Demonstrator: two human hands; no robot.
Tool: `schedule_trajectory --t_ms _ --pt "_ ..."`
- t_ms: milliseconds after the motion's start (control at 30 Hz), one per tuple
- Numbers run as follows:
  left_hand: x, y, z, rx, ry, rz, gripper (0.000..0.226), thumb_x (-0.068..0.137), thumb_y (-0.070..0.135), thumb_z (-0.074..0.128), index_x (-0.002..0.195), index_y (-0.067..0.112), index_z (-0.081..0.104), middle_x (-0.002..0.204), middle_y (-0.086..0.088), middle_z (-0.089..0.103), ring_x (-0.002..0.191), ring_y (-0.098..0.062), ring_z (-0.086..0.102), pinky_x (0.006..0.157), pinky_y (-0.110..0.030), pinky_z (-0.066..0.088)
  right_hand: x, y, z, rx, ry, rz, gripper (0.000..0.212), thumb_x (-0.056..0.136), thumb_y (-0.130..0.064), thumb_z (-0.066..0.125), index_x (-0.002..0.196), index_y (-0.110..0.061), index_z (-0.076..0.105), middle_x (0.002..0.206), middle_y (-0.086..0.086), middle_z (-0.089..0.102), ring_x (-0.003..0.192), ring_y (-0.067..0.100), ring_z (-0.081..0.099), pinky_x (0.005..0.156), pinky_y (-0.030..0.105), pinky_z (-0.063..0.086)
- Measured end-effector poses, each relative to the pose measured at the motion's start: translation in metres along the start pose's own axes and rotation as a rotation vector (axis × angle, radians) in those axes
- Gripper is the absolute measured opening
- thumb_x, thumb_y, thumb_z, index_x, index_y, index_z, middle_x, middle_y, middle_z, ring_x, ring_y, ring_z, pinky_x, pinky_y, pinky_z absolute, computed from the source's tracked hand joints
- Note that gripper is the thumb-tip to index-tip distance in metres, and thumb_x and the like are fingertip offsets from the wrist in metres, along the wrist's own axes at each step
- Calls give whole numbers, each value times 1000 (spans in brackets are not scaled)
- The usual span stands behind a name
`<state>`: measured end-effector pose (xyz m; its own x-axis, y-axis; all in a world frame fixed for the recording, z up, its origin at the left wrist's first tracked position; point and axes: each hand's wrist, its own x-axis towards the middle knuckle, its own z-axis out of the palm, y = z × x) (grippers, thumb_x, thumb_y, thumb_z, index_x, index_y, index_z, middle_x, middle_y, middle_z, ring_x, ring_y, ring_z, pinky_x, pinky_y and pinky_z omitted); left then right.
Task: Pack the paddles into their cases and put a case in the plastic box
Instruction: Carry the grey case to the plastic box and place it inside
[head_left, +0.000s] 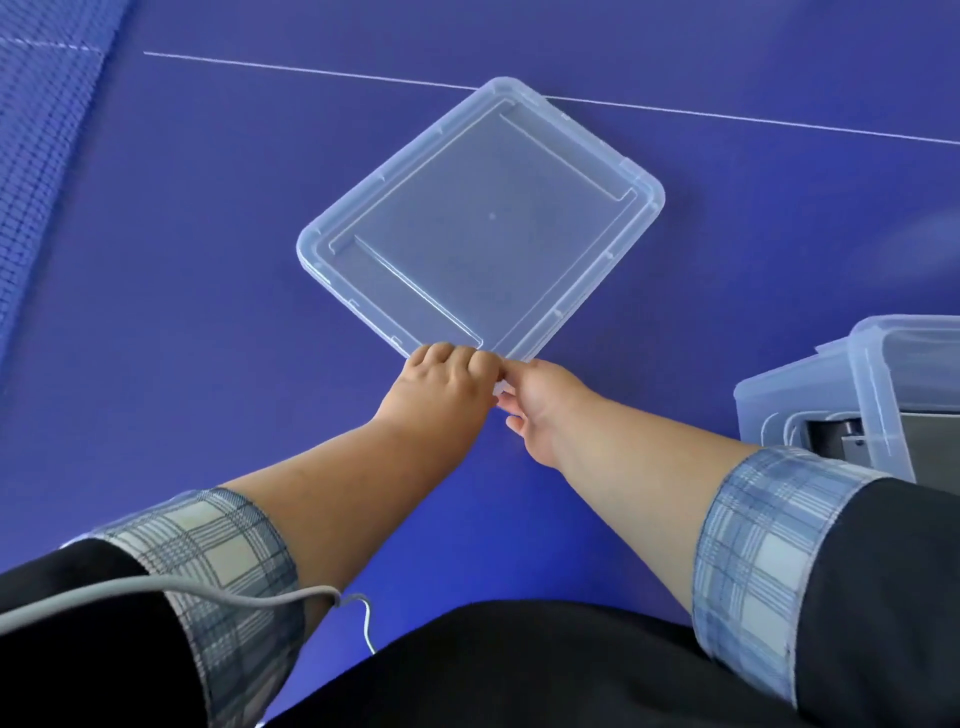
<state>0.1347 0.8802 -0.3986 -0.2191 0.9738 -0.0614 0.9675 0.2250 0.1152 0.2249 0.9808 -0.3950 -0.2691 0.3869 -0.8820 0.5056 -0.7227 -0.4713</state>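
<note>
A clear plastic lid (483, 218) lies flat on the blue table, turned like a diamond. My left hand (441, 387) and my right hand (535, 402) meet at its near corner, fingers curled on the lid's edge. The clear plastic box (878, 384) stands at the right edge of the view, with a grey and black thing inside it, only partly seen. No paddle shows in view.
The blue table-tennis table (208, 260) carries a white line across the far side. A net (36, 156) runs along the left edge. A grey cable (208, 597) crosses my left sleeve near the bottom.
</note>
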Motion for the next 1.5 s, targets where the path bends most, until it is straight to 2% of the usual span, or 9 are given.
schedule_trajectory --t_ms 167,267,400,533,667,1000,1200,1400,1500 --pt "-19 22 -19 -15 -43 -20 47 77 6 67 121 11 52 113 -4 59 111 -28 55 104 -34 34 -35 10 -7 215 -246 -59 21 93 -1 53 84 -19 57 64 -2 59 50 11 53 62 26 56" --pt "-29 35 -43 -31 0 -17 49 72 3 69 118 12 56 108 -4 59 107 -28 55 98 -36 40 -62 11 -13 190 -216 -159 35 90 4 46 69 -23 42 59 -1 41 48 13 36 52 24 45" --pt "-39 62 -80 -61 138 60 48 61 9 88 102 10 64 90 -5 63 87 -31 63 76 -41 54 -104 10 -39 208 -226 -265 35 93 1 46 65 -21 43 52 -2 47 42 11 46 48 22 47" --pt "-48 106 -109 -87 238 161 61 57 19 92 101 24 50 83 1 60 77 -28 62 66 -38 56 -144 17 -80 202 -238 -319 33 96 -5 45 68 -18 52 55 -1 57 46 11 58 50 23 51" --pt "-50 150 -126 -135 263 128 39 71 39 84 102 25 65 91 4 64 88 -25 63 78 -36 51 -175 24 -130 220 -238 -364 30 98 -5 46 72 -17 55 58 -1 60 51 12 62 59 29 53" --pt "-38 307 -157 -51 92 305 47 82 66 46 112 34 62 107 9 62 100 -18 57 88 -34 47 -226 68 -296 161 -298 -461 9 100 -9 50 104 -14 56 66 1 63 69 19 67 81 45 57" --pt "-24 442 -132 -37 9 306 38 90 54 57 123 36 56 118 8 58 110 -18 53 88 -35 49 -234 100 -433 74 -301 -407 16 101 -10 52 117 -12 56 73 8 67 63 18 69 69 41 62" --pt "-6 541 -110 -32 -127 259 29 90 44 60 115 32 53 110 3 57 103 -23 55 76 -34 46 -236 119 -528 13 -363 -310 32 99 -11 58 130 -6 54 101 17 63 97 29 61 103 54 52" --pt "8 572 -105 -54 -176 189 31 91 41 61 119 30 52 111 1 56 103 -25 56 76 -36 47 -236 123 -553 94 -358 -275 31 101 -21 60 130 -10 59 110 14 62 101 27 62 84 41 60"
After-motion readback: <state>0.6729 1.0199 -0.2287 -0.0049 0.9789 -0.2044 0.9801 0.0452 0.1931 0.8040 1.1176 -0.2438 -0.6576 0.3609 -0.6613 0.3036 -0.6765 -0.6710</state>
